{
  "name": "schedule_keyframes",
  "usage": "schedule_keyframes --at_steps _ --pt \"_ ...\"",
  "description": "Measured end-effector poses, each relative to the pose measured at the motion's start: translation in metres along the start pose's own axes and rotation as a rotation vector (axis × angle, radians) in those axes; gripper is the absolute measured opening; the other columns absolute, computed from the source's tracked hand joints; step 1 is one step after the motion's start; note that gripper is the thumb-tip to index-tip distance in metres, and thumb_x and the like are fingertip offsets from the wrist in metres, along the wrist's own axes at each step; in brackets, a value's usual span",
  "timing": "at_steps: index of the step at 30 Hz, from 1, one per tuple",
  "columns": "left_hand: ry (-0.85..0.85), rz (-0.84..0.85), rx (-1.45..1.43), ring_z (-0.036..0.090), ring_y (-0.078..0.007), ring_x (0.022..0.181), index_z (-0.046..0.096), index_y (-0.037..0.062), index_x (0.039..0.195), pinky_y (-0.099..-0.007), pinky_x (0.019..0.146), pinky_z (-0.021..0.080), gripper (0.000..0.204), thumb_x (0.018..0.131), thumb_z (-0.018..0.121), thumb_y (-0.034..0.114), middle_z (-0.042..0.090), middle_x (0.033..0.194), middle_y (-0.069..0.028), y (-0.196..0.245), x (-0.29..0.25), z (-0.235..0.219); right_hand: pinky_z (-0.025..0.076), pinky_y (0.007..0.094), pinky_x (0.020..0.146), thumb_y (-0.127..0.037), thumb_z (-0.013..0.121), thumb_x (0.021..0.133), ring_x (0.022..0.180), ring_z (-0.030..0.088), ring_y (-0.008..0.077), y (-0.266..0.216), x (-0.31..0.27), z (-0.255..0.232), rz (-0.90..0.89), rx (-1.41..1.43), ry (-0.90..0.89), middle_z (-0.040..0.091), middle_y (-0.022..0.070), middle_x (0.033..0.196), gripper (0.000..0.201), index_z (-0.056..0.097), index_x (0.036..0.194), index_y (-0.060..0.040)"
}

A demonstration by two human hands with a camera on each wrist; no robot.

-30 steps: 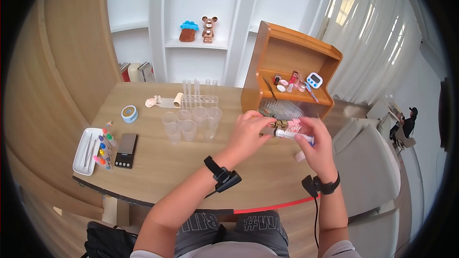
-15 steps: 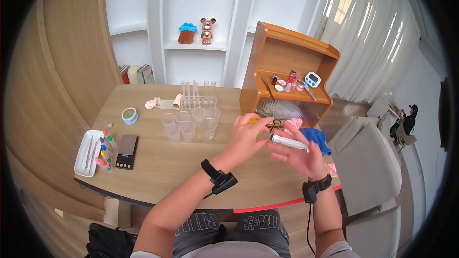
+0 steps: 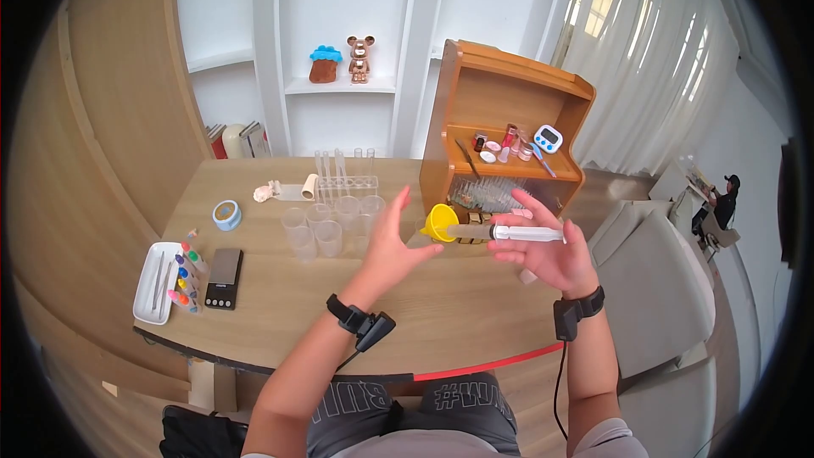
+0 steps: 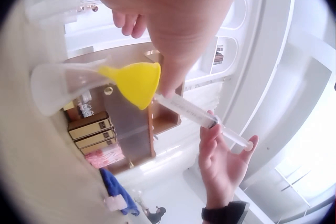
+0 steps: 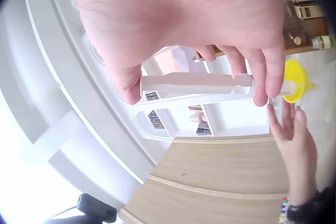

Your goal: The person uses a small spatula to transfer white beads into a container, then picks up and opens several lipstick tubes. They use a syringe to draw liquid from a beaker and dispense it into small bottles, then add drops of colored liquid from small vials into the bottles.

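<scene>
My right hand (image 3: 543, 254) grips a clear plastic syringe (image 3: 471, 231) that lies nearly level, its plunger drawn far out. In the right wrist view, the thumb bears on the plunger's end, and fingertips (image 5: 261, 95) hook at the flange. The syringe tip points left to the mouth of a yellow funnel (image 3: 440, 222) and overlaps it in the head view. In the left wrist view, the funnel's stem goes into a clear conical flask (image 4: 50, 90). My left hand (image 3: 392, 250) is beside the funnel, thumb and fingers spread, holding nothing.
Clear plastic cups (image 3: 329, 240) and a test tube rack (image 3: 356, 181) stand left of the hands. A wooden shelf unit (image 3: 437, 136) rises behind the funnel. Farther left are a black scale (image 3: 224, 276), several markers (image 3: 183, 280) and a white tray (image 3: 149, 309).
My left hand has come away from the syringe's front end and moved left, its fingers spreading. The syringe has shifted left with my right hand, and the funnel has come into view.
</scene>
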State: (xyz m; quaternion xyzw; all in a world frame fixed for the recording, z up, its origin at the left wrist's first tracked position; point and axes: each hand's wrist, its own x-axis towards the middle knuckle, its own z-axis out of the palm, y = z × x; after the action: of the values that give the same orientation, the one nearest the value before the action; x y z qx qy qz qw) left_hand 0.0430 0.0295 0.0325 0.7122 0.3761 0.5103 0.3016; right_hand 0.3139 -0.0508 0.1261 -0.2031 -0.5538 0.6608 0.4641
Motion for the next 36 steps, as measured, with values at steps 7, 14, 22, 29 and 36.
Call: schedule_keyframes --at_steps 7,14,22,29,36 --pt "-0.033 -0.008 0.013 0.045 -0.0327 0.140 0.023 0.0055 0.158 -0.0429 0.115 0.038 0.114 0.069 0.092 0.018 0.047 0.149 -0.0213 -0.030 -0.001 0.024 0.044 0.0507 0.109 -0.059 0.054 0.097 0.131 0.053 0.0448 -0.001 0.003 0.005 0.008 0.062 0.049 0.049 0.0220 0.148 0.085 0.025 0.160 -0.0103" --pt "0.007 0.008 -0.067 0.052 -0.0282 0.133 0.021 0.0072 0.159 -0.0408 0.111 0.042 0.115 0.068 0.091 0.015 0.051 0.145 -0.0162 -0.025 0.011 0.036 0.044 0.0498 0.109 -0.057 0.057 0.097 0.131 0.053 0.0440 0.002 0.008 0.010 0.020 0.062 0.074 0.050 0.0213 0.148 0.084 0.025 0.159 -0.0098" --pt "0.045 -0.008 -0.195 0.057 -0.0250 0.125 0.019 0.0075 0.159 -0.0398 0.109 0.043 0.112 0.071 0.088 0.008 0.059 0.133 -0.0125 -0.029 0.014 0.038 0.045 0.0483 0.108 -0.057 0.055 0.098 0.128 0.056 0.0425 0.005 0.012 0.011 0.015 0.070 0.079 0.052 0.0211 0.146 0.082 0.027 0.159 -0.0094" --pt "0.062 0.009 -0.157 0.056 -0.0270 0.127 0.020 0.0078 0.159 -0.0411 0.110 0.042 0.110 0.072 0.087 0.009 0.060 0.131 -0.0156 -0.038 0.014 0.039 0.047 0.0471 0.105 -0.058 0.048 0.100 0.125 0.058 0.0431 0.006 0.012 0.012 0.002 0.086 0.120 0.054 0.0224 0.143 0.077 0.031 0.157 -0.0091" --pt "0.060 -0.035 -0.151 0.054 -0.0288 0.131 0.020 0.0106 0.159 -0.0413 0.111 0.041 0.111 0.073 0.090 0.014 0.060 0.135 -0.0209 -0.042 0.014 0.036 0.050 0.0443 0.096 -0.059 0.044 0.101 0.118 0.062 0.0422 -0.009 0.019 0.013 0.020 0.143 0.174 0.057 0.0246 0.138 0.075 0.033 0.154 -0.0071"
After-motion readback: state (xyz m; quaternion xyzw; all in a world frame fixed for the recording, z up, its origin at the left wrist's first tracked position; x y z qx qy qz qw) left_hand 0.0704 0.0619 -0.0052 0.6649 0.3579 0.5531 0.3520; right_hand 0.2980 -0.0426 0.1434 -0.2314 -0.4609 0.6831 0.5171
